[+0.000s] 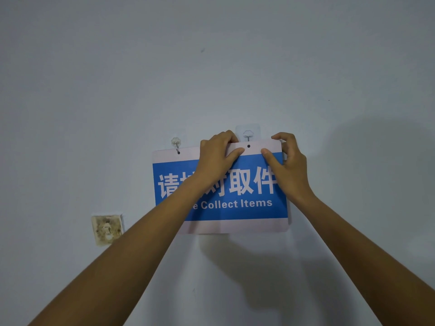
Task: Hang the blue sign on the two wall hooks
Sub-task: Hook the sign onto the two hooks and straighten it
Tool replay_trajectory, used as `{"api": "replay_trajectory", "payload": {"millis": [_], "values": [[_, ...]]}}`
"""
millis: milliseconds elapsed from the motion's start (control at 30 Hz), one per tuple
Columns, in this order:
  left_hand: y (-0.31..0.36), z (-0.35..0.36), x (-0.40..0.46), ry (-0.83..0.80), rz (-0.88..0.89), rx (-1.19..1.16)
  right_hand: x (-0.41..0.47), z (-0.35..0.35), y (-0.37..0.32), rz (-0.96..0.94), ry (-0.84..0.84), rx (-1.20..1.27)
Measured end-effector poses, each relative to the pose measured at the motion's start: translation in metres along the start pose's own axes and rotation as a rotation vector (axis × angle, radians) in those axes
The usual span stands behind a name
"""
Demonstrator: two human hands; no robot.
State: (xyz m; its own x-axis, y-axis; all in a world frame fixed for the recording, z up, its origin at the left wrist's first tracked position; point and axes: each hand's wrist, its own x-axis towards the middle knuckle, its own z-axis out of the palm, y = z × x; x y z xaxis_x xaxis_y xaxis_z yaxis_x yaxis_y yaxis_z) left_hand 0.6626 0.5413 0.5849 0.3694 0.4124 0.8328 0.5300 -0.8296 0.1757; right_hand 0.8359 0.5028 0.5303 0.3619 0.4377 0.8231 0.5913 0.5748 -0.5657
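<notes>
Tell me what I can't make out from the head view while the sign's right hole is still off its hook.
- blue sign: the left forearm covers part of its lettering.
- right hook: its tip, too small to tell how far it sits from the hole.
- right hand: fingers wrap behind the sign's edge, hidden by the sign.
- left hook: seating in the hole too small to confirm.

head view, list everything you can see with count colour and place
blue sign: one, blue with white text and pale border, flat against wall, centre
left hook: one, clear, above sign's left corner, through the left hole
right hook: one, clear, just above the right hole, not through it
wall switch: one, stained off-white, lower left
wall: pale grey, fills background
left hand: pinching sign's top edge
right hand: pinching sign's top right corner
</notes>
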Motion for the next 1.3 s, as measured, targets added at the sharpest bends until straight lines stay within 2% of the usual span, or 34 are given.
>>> {"api": "replay_trajectory", "payload": {"millis": [300,533,733,867,1000,1300], "values": [[0.000,0.000,0.000,0.000,0.004,0.011,0.000,0.000,-0.002,0.004,0.001,-0.021],[-0.002,0.003,0.001,0.023,0.038,0.105,0.000,0.002,0.000,0.012,0.007,-0.069],[-0.004,0.013,-0.006,0.173,0.042,0.114,0.000,0.003,-0.001,0.022,0.025,-0.111],[-0.004,0.017,-0.009,0.212,0.006,0.172,0.000,0.003,-0.002,0.026,0.037,-0.127],[-0.003,0.017,-0.011,0.255,0.034,0.318,0.000,0.003,-0.003,0.024,0.041,-0.151],[-0.006,0.017,-0.012,0.244,0.041,0.366,-0.003,0.003,-0.013,-0.040,0.089,-0.364]]}}
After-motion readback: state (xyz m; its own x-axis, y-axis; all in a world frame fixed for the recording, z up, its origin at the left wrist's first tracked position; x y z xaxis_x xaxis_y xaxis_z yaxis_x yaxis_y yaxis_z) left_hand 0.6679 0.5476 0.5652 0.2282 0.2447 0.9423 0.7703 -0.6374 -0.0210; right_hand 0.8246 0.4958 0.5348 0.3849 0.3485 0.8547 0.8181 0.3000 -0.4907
